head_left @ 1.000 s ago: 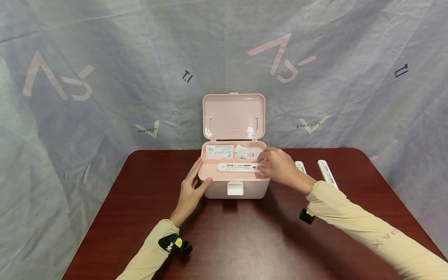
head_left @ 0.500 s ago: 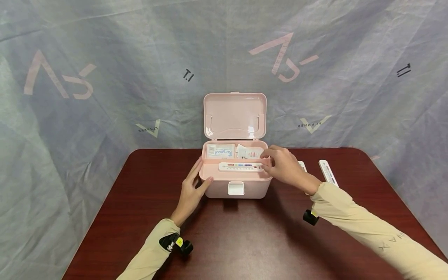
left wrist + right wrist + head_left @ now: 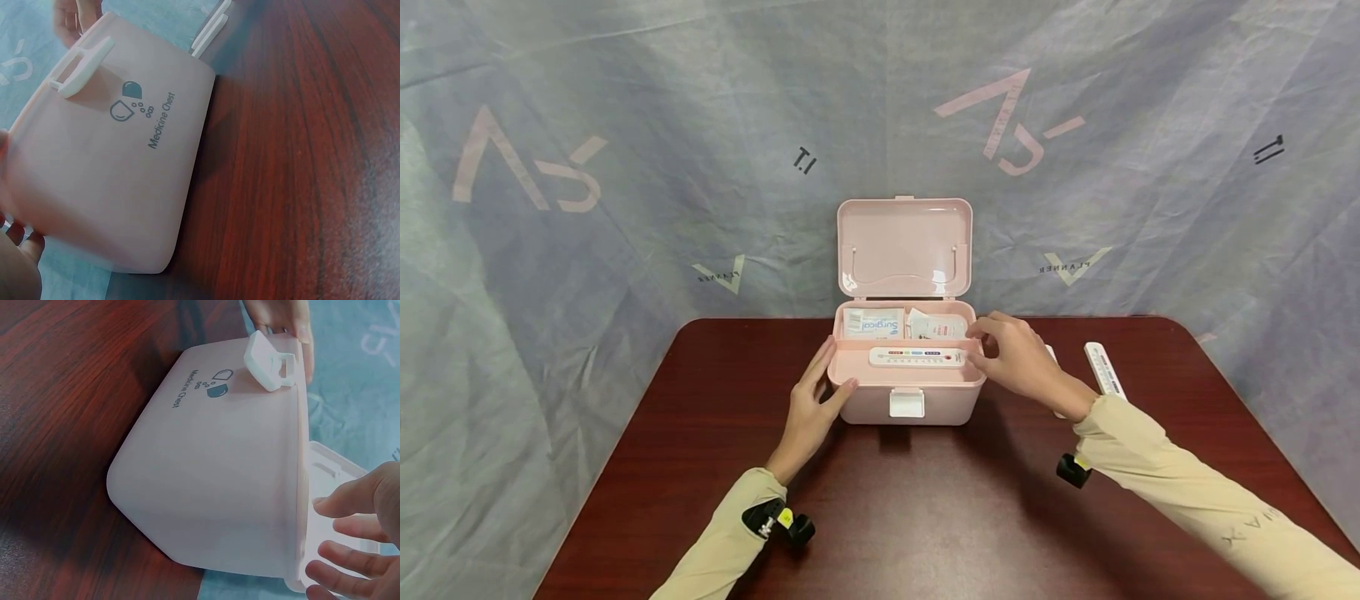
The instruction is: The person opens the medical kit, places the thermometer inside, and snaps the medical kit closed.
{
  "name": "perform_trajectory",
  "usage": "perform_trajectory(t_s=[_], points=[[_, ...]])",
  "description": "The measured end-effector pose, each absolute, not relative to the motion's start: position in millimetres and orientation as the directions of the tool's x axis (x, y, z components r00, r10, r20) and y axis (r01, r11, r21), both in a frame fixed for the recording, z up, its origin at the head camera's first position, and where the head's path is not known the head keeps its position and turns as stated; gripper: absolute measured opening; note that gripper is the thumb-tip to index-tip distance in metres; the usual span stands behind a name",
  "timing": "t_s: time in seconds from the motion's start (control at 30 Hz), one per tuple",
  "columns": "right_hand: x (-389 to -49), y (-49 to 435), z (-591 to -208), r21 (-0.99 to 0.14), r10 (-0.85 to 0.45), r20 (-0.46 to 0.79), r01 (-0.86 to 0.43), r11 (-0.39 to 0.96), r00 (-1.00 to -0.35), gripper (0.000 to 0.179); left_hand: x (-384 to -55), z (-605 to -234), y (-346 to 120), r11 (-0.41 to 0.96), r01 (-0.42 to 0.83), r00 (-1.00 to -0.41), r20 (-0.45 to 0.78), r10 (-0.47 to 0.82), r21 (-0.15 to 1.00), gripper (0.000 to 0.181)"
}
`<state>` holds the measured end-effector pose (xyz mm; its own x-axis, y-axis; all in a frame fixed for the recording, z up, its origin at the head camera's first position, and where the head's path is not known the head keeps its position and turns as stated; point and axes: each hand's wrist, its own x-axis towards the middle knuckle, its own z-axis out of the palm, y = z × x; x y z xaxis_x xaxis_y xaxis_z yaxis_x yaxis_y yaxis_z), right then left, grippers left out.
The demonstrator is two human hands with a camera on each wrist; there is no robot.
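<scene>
A pink medicine chest (image 3: 865,406) stands on the table with its lid (image 3: 904,250) raised. Inside, a white strip thermometer with coloured marks (image 3: 916,357) lies across the front part. My left hand (image 3: 808,400) rests against the chest's left side, its extended fingers along the side and its thumb at the front rim. At the right rim, my right hand (image 3: 1018,354) hovers by the thermometer's end with nothing between its fingers. The right wrist view shows those right fingers (image 3: 353,559) spread loosely beside the rim.
Behind the divider lie a packet printed "Surgical" (image 3: 874,322) and a white packet (image 3: 937,326). Two more white thermometers lie right of the chest; one (image 3: 1105,371) shows well, the other is mostly behind my right hand. A grey cloth (image 3: 880,125) hangs behind the table (image 3: 925,517).
My right hand has let go of the thermometer, leaving it in the chest, and has drawn back a little to the right. My left hand stays against the chest.
</scene>
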<state>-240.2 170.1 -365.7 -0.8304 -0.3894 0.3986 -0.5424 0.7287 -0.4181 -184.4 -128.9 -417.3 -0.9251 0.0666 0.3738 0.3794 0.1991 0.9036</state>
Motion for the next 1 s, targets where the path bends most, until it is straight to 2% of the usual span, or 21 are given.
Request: perform_trajectory(t_s=[1.0], points=[[-237.8,192.6,-371.9,-0.441,-0.329,0.37,-0.476,0.761,-0.869,0.022,-185.4,-419.8,-129.8,0.188,0.365,-0.931,0.36,0.061,0.912,0.064]])
